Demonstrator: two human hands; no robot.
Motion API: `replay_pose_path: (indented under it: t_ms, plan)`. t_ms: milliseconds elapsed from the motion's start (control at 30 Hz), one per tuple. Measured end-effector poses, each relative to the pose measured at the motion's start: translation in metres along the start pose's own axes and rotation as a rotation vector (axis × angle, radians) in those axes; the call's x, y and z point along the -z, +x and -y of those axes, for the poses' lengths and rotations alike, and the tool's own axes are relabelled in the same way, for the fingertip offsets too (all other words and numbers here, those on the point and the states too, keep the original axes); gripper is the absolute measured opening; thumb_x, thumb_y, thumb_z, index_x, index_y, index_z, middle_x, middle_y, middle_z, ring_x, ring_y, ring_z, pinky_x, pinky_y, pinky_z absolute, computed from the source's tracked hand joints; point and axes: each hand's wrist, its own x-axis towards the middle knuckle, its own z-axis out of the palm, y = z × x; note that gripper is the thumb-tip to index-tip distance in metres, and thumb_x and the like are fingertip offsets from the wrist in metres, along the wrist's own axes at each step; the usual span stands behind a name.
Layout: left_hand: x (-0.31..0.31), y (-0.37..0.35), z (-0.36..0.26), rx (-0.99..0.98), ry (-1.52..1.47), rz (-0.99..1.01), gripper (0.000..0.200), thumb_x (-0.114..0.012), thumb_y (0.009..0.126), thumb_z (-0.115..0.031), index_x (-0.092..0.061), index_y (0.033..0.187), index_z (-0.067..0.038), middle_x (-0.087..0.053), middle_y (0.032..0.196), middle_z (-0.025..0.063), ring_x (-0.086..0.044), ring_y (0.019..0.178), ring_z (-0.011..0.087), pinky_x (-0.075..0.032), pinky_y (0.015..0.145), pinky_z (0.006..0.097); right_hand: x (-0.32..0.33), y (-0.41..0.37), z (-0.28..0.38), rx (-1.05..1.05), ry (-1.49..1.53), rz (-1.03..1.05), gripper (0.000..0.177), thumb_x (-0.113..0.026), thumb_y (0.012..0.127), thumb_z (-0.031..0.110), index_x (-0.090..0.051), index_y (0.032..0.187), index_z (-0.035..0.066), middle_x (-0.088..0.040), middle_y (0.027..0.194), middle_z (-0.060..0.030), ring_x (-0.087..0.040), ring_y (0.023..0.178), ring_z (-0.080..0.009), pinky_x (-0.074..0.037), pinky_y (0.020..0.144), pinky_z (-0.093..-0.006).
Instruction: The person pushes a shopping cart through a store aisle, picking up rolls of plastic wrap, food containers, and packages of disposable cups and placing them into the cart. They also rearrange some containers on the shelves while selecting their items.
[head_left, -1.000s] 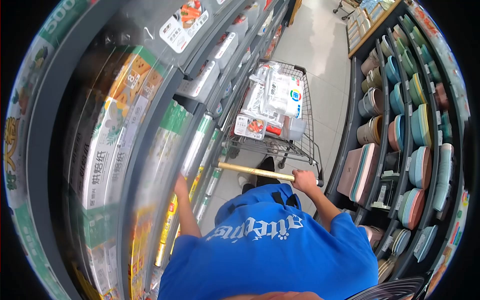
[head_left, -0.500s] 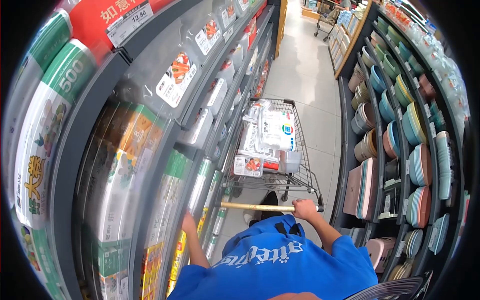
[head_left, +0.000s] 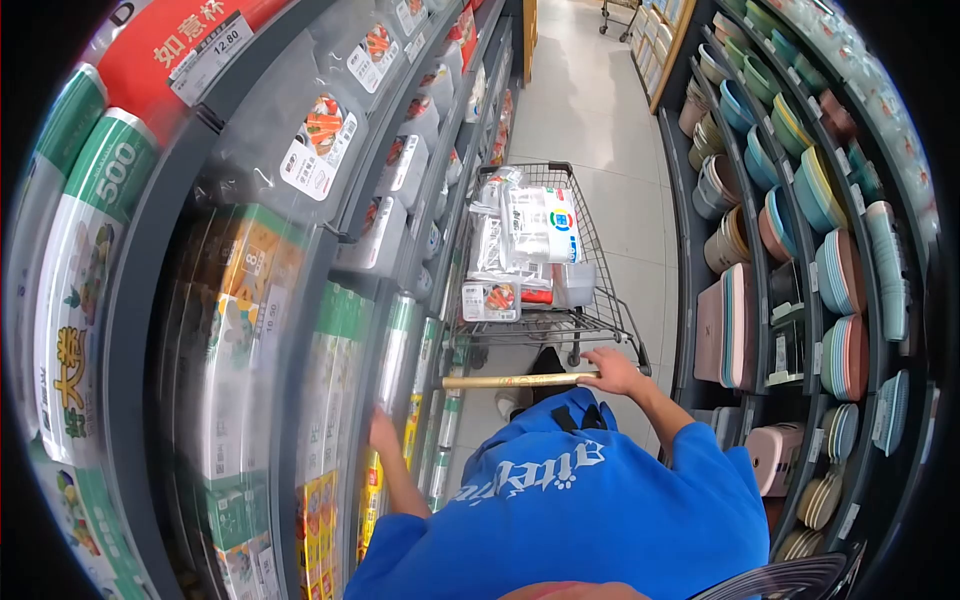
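My right hand (head_left: pixel 612 372) rests on the right end of the gold cart handle (head_left: pixel 520 381), its fingers partly lifted and apart over the bar. Off the handle to the left, my left hand (head_left: pixel 383 434) is beside the shelf with boxed rolls (head_left: pixel 397 345); its fingers are blurred and I cannot make out what they touch. The wire shopping cart (head_left: pixel 612 300) stands in front of me. It holds white plastic packs (head_left: pixel 540 225), a clear labelled container pack (head_left: pixel 490 301) and another clear container (head_left: pixel 575 285).
Close on the left, shelves carry large roll packs (head_left: pixel 90 270), boxes (head_left: pixel 235 350) and plastic containers (head_left: pixel 320 140). Shelves on the right hold stacked bowls (head_left: pixel 840 270) and pink trays (head_left: pixel 710 330). A tiled aisle floor (head_left: pixel 590 110) runs ahead; another cart (head_left: pixel 618 18) stands far off.
The view has shifted, and the shelves and cart appear slightly higher. The fingers of my right hand have loosened on the handle. My left hand is still beside the left shelf.
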Motion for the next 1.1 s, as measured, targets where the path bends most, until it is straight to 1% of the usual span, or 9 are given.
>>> replay_pose_path:
  t_ms: [100, 200, 300, 333, 433, 500, 700, 800, 1100]
  plan:
    - [-0.005, -0.003, 0.004, -0.017, -0.027, -0.060, 0.034, -0.050, 0.100, -0.023, -0.058, 0.131, -0.014, -0.067, 0.108, 0.0214, -0.068, 0.090, 0.0427, -0.055, 0.071, 0.0507, -0.007, -0.006, -0.017, -0.041, -0.043, -0.324, 0.049, -0.074, 0.085, 0.032, -0.061, 0.122, 0.003, -0.060, 0.115, -0.0171, -0.056, 0.111, -0.0362, -0.045, 0.095, -0.0462]
    - [0.010, -0.008, -0.015, 0.283, -0.437, 0.023, 0.040, -0.054, 0.099, -0.030, -0.057, 0.130, -0.006, -0.065, 0.112, 0.0219, -0.063, 0.101, 0.0458, -0.050, 0.083, 0.0557, 0.001, -0.013, -0.026, -0.297, -0.088, -0.526, 0.052, -0.077, 0.080, 0.017, -0.057, 0.126, 0.004, -0.057, 0.119, -0.0161, -0.054, 0.114, -0.0361, -0.045, 0.097, -0.0467]
    - [0.035, -0.042, -0.065, 0.319, -0.228, -0.374, 0.054, -0.060, 0.095, -0.036, -0.055, 0.125, 0.008, -0.067, 0.101, 0.0256, -0.066, 0.096, 0.0455, -0.047, 0.086, 0.0577, -0.015, -0.027, -0.055, -0.486, -0.113, -0.580, 0.054, -0.075, 0.081, 0.017, -0.054, 0.129, 0.003, -0.058, 0.120, -0.0196, -0.057, 0.112, -0.0389, -0.046, 0.096, -0.0484]
    - [0.026, -0.049, -0.080, 0.380, -0.319, -0.396, 0.062, -0.065, 0.092, -0.034, -0.047, 0.131, 0.011, -0.054, 0.130, 0.0299, -0.052, 0.123, 0.0441, -0.039, 0.102, 0.0533, -0.026, -0.027, -0.065, -0.566, -0.033, -0.548, 0.055, -0.074, 0.082, 0.017, -0.053, 0.130, 0.002, -0.059, 0.119, -0.0210, -0.058, 0.110, -0.0399, -0.047, 0.095, -0.0490]
    - [0.011, -0.059, -0.108, -0.202, -0.711, -0.531, 0.064, -0.066, 0.092, -0.027, -0.041, 0.137, 0.009, -0.039, 0.146, 0.0286, -0.039, 0.136, 0.0409, -0.034, 0.109, 0.0478, -0.037, -0.028, -0.077, -0.739, 0.126, -0.479, 0.054, -0.073, 0.083, 0.017, -0.052, 0.130, 0.000, -0.061, 0.118, -0.0248, -0.060, 0.108, -0.0428, -0.049, 0.093, -0.0502]
    - [0.002, -0.047, -0.129, -0.329, -0.986, -0.232, 0.058, -0.068, 0.091, -0.021, -0.046, 0.139, 0.003, -0.047, 0.138, 0.0257, -0.045, 0.130, 0.0420, -0.033, 0.112, 0.0493, -0.032, -0.024, -0.067, -0.773, 0.138, -0.482, 0.049, -0.072, 0.084, 0.018, -0.054, 0.125, -0.002, -0.062, 0.119, -0.0267, -0.061, 0.108, -0.0444, -0.050, 0.092, -0.0506]
    - [0.017, -0.003, -0.169, -0.329, -0.569, 0.054, 0.053, -0.067, 0.088, -0.017, -0.052, 0.137, -0.001, -0.057, 0.131, 0.0228, -0.055, 0.121, 0.0409, -0.044, 0.104, 0.0474, -0.033, -0.016, -0.088, -0.882, 0.247, -0.372, 0.036, -0.072, 0.081, 0.022, -0.060, 0.106, -0.002, -0.066, 0.105, -0.0249, -0.064, 0.104, -0.0434, -0.051, 0.087, -0.0514]
    - [0.019, 0.017, -0.176, -0.268, -0.504, 0.102, 0.051, -0.066, 0.087, -0.015, -0.055, 0.135, -0.002, -0.062, 0.127, 0.0221, -0.059, 0.117, 0.0397, -0.047, 0.100, 0.0462, -0.038, -0.014, -0.093, -0.860, 0.241, -0.476, 0.031, -0.074, 0.078, 0.019, -0.062, 0.097, -0.002, -0.069, 0.087, -0.0242, -0.068, 0.089, -0.0438, -0.053, 0.079, -0.0506]
    - [0.027, 0.038, -0.202, -0.085, -0.418, 0.165, 0.040, -0.065, 0.084, -0.015, -0.066, 0.123, -0.005, -0.070, 0.114, 0.0231, -0.065, 0.108, 0.0426, -0.051, 0.094, 0.0507, -0.022, 0.001, -0.095, -0.856, 0.266, -0.493, 0.027, -0.070, 0.084, 0.019, -0.061, 0.096, -0.003, -0.069, 0.088, -0.0263, -0.067, 0.090, -0.0447, -0.053, 0.078, -0.0503]
